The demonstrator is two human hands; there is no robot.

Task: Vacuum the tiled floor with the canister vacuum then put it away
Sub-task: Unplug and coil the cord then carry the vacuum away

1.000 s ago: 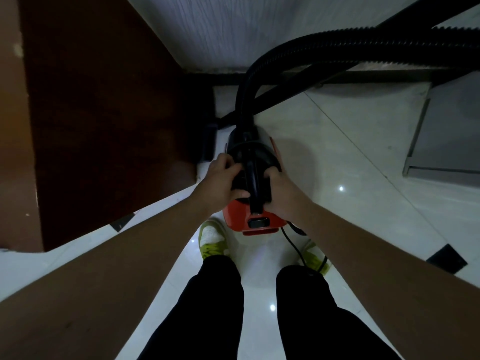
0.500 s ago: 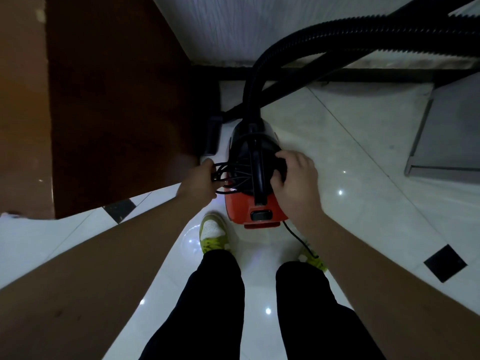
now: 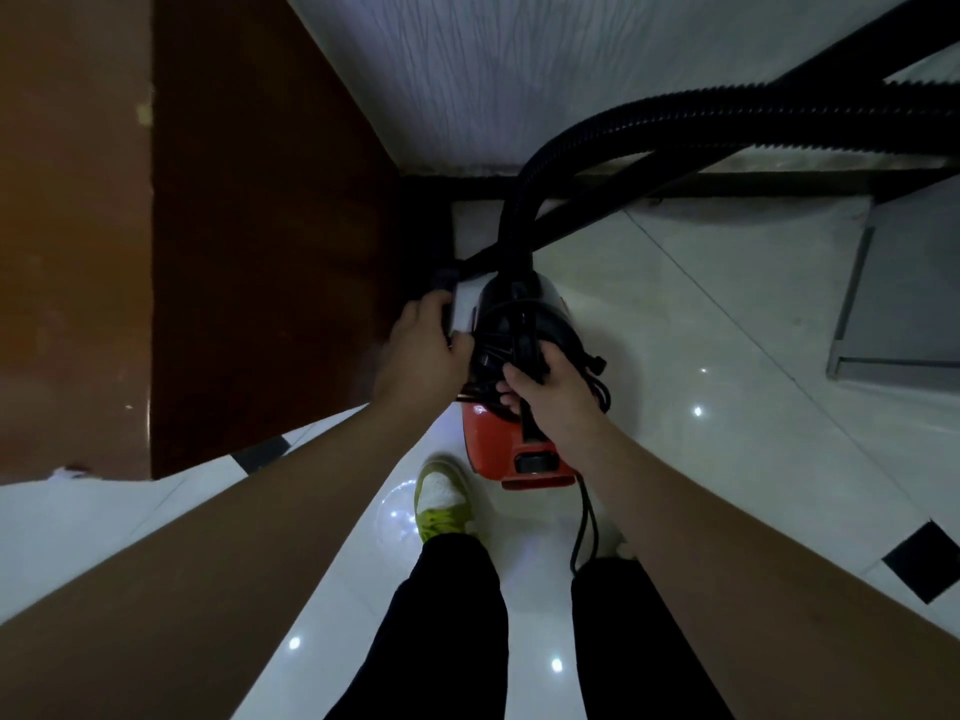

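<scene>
Since 0.5 s ago: left hand [image 3: 423, 356] had gone from the cord loops at the canister's side up to its 9 o'clock flank; right hand [image 3: 553, 392] had slid from the top dome down toward the rear, onto the cord bundle. Canister itself hadn't shifted much.

Canister vacuum [image 3: 519, 387], red body w/ black top, sat on the floor directly between both hands, just ahead of the person's feet. Black ribbed hose [image 3: 623, 127] rose from its 12 o'clock end and arced off to 2 o'clock. Power cord [image 3: 584, 517] trailed from the rear at 6 o'clock, by the right leg; more cord and the plug [image 3: 597, 363] hung at the canister's 3 o'clock side.

Floor [image 3: 727, 459]: glossy white tile w/ small black diamond insets, light spots reflected. Dark brown wood door or panel [image 3: 234, 226] at 9–10 o'clock; pale grained wall [image 3: 493, 70] at 12; grey flat slab [image 3: 904, 288] at 3. Yellow-green shoe [image 3: 441, 504] and black trousers at 6.

Left hand: fingers curled against the canister's side, pressed to the black housing; whether it actually gripped cord there — couldn't tell. Right hand: fingers curled round black cord strands over the carry handle, thumb on top.
</scene>
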